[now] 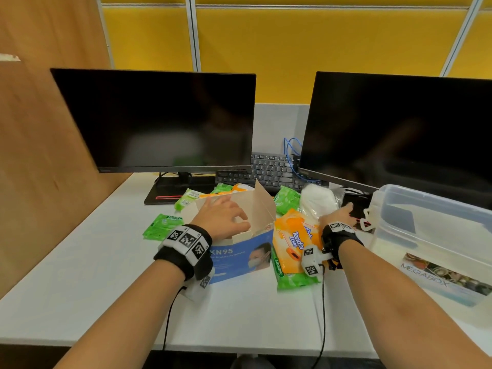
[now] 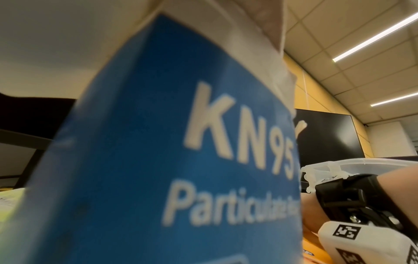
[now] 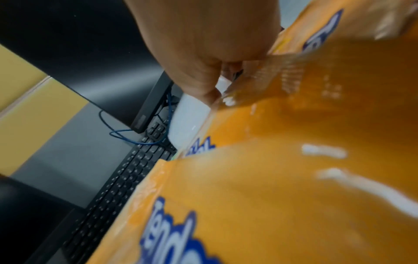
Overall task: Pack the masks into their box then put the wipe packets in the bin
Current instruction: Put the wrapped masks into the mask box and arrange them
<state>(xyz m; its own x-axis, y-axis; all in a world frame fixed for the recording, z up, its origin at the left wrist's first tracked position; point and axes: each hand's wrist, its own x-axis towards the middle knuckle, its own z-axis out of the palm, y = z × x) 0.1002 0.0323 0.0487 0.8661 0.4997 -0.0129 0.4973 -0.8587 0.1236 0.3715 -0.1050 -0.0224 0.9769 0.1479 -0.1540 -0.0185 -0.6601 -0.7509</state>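
Beside the orange wipe packets [image 1: 294, 239] on the desk [image 1: 106, 302], I had my left grip [image 1: 222, 219] loosely open inside the mask box [image 1: 241, 255] while my right grip [image 1: 336, 215] closed on the white masks [image 1: 316, 201], which next needed lifting into the box

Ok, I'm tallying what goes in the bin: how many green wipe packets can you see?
5 green packets: one left of the mask box, one near the left monitor's base, one behind the box, one right of it, one under the orange packets. More may be hidden.
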